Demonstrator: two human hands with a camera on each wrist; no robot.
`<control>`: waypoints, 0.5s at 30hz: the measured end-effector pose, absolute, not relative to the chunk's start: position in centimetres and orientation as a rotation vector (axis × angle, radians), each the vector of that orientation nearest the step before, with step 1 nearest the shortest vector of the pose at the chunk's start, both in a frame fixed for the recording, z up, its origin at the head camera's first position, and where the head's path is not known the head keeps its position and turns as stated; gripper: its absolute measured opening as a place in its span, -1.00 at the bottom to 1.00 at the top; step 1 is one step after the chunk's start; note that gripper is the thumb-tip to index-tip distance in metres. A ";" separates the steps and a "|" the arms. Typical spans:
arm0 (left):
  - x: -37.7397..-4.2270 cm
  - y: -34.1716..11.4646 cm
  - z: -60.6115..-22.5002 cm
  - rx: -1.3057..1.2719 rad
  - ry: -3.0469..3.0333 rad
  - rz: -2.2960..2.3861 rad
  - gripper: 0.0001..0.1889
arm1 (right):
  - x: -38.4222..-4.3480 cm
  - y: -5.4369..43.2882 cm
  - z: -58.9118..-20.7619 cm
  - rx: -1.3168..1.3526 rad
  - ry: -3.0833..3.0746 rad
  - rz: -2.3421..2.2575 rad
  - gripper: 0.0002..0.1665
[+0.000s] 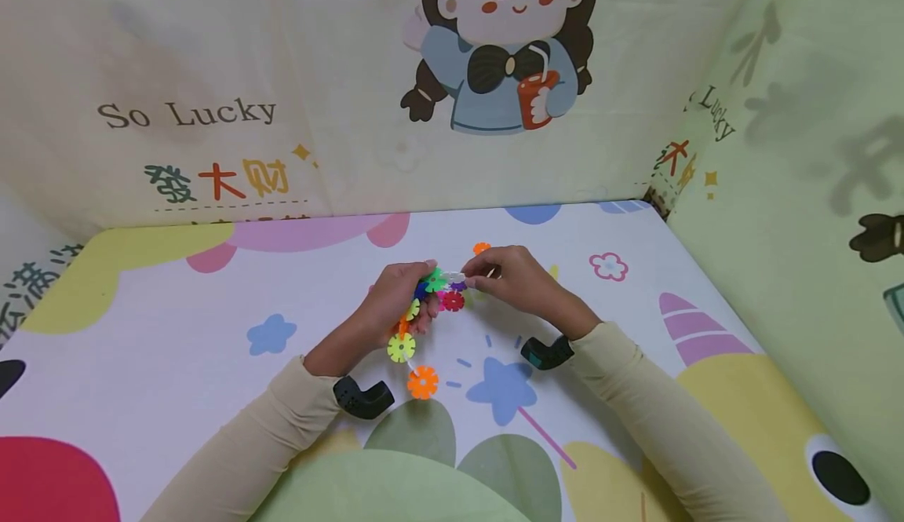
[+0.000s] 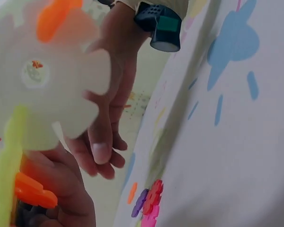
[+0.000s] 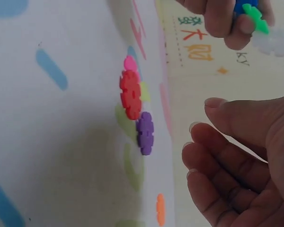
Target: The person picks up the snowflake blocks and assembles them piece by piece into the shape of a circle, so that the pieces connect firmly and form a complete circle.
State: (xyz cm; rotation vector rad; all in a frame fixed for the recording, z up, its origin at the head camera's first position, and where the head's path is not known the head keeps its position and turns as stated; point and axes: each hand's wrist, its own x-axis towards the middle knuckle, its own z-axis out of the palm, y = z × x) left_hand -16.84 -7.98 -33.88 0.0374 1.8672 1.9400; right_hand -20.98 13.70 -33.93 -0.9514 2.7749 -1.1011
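Note:
My left hand (image 1: 395, 298) grips a chain of flower-shaped interlocking discs. Its upper end has a green disc (image 1: 435, 279), a white disc (image 1: 453, 277) and a blue disc (image 3: 240, 6). Below the palm hang a yellow disc (image 1: 401, 348) and an orange disc (image 1: 423, 382), with a pale white disc (image 2: 61, 101) large in the left wrist view. Close to the chain's white end, my right hand (image 1: 514, 277) has its fingers loosely bent. The right wrist view shows a gap between its thumb and fingers, with nothing held there.
Loose discs lie on the table beyond the hands: a red disc (image 3: 130, 94), a purple disc (image 3: 146, 134), a pink disc (image 3: 130, 62) and an orange disc (image 1: 482, 248). A printed cloth covers the table (image 1: 318, 404). Printed hangings (image 1: 353, 98) stand behind and at the right.

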 end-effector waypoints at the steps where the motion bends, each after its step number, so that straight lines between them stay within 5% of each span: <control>1: -16.9 -8.0 -33.9 0.032 1.876 1.940 -0.48 | -21.2 13.6 -34.1 -0.941 2.766 -1.097 -0.82; 15: -17.0 -8.2 -34.1 0.056 1.757 2.094 -0.60 | -23.2 12.2 -36.0 -0.700 2.689 -0.991 -0.66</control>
